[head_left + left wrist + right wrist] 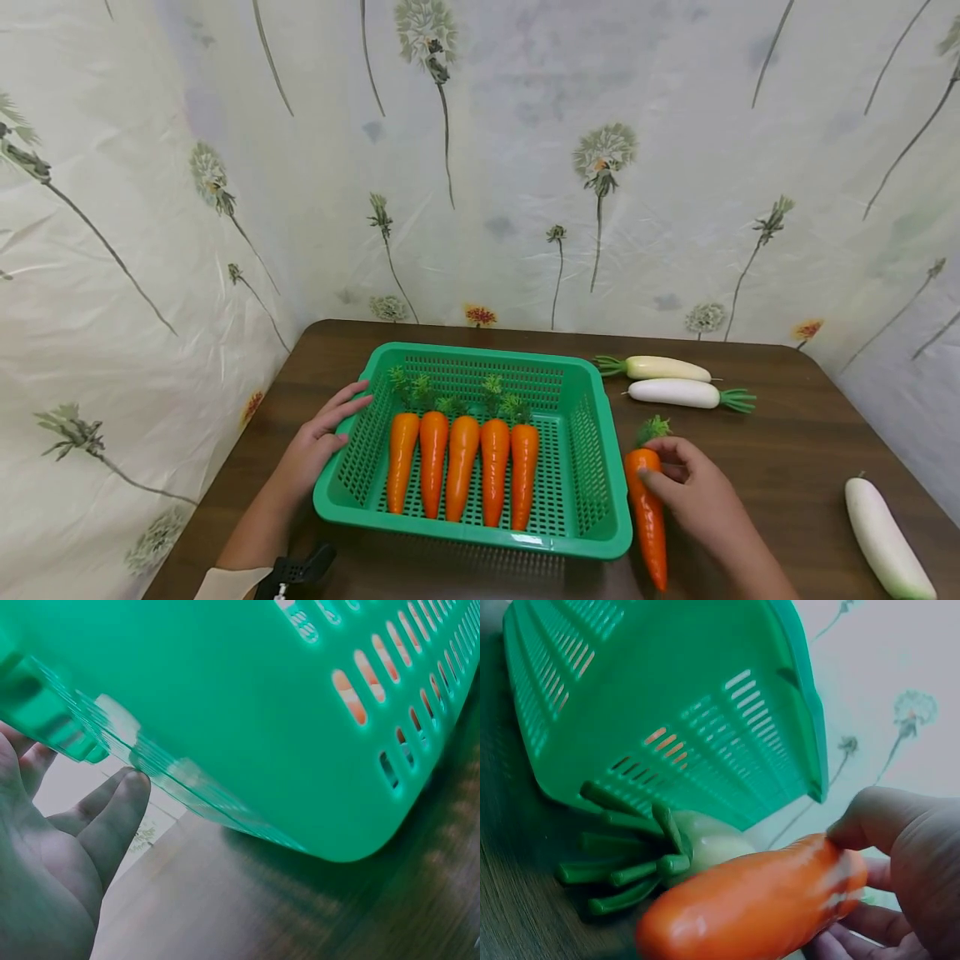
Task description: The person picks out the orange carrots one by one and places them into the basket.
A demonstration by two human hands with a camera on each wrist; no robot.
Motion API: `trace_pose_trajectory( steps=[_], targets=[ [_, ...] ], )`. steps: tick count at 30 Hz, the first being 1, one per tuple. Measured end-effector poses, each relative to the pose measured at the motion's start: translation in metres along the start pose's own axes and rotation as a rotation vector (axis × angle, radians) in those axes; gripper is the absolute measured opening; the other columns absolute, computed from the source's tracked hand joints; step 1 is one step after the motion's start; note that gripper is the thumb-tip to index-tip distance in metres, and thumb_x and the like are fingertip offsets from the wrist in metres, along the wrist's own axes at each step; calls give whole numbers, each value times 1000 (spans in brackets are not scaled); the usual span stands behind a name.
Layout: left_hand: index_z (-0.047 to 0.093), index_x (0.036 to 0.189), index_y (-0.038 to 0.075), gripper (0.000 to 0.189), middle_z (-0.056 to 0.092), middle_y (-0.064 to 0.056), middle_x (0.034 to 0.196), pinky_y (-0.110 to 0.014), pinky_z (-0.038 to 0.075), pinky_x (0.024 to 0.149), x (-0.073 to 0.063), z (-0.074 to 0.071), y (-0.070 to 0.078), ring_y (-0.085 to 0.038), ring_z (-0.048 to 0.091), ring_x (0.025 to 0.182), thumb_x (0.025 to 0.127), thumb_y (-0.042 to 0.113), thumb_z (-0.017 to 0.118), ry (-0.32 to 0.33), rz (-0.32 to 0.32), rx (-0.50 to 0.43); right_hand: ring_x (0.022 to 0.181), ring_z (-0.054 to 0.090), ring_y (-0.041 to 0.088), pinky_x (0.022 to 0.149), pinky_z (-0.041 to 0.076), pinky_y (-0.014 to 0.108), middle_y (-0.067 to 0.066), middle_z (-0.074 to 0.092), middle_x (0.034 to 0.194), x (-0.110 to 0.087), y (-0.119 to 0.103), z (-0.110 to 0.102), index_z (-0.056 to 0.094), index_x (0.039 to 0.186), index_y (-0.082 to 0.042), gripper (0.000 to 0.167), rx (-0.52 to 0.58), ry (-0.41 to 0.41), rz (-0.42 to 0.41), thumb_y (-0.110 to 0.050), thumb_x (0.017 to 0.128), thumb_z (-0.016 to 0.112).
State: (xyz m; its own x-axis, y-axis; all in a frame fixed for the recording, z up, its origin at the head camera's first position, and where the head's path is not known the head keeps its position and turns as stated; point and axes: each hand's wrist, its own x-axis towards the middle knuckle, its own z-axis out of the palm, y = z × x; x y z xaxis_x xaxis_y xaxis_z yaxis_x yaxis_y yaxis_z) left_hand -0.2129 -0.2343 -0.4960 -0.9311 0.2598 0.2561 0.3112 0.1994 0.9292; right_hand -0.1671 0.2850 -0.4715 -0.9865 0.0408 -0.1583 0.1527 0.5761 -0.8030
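The green plastic basket stands on the table, with several orange carrots lying side by side in it, their green tops toward the back. My left hand rests at the basket's left rim with fingers extended. In the left wrist view a fingertip touches the basket's outer wall. My right hand pinches another carrot near its leafy top, just outside the basket's right side. In the right wrist view this carrot overlaps a pale radish with thick green stems.
Behind my right hand lie a cream radish and a white radish, leaves pointing opposite ways. A larger white radish lies near the right edge of the dark wooden table. A flower-printed cloth hangs behind the table.
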Motion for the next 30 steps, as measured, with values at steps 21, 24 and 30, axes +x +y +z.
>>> trace_pose_trajectory(
  steps=[21,24,30],
  targets=[
    [57,147,-1,54,34,-10,169,-11,32,106,1,-1,1,-38,19,159,98,-9,37,13,-13,17,104,63,7,85,57,27,15,55,135,-11,-39,-9,42,145,1,48,281,23,-86,-21,106,60],
    [57,148,-1,54,33,-10,169,-11,33,106,1,-1,1,-38,19,158,98,-10,37,9,-6,8,103,64,8,85,57,28,18,53,138,-9,-47,-7,43,144,1,47,275,19,-99,-23,106,60],
    [56,148,-2,54,33,-11,170,-12,32,107,0,-1,1,-38,18,158,98,-10,37,-2,11,10,105,64,11,87,57,28,20,52,139,-8,-61,-5,44,144,1,48,281,-6,-120,-25,107,60]
  ],
)
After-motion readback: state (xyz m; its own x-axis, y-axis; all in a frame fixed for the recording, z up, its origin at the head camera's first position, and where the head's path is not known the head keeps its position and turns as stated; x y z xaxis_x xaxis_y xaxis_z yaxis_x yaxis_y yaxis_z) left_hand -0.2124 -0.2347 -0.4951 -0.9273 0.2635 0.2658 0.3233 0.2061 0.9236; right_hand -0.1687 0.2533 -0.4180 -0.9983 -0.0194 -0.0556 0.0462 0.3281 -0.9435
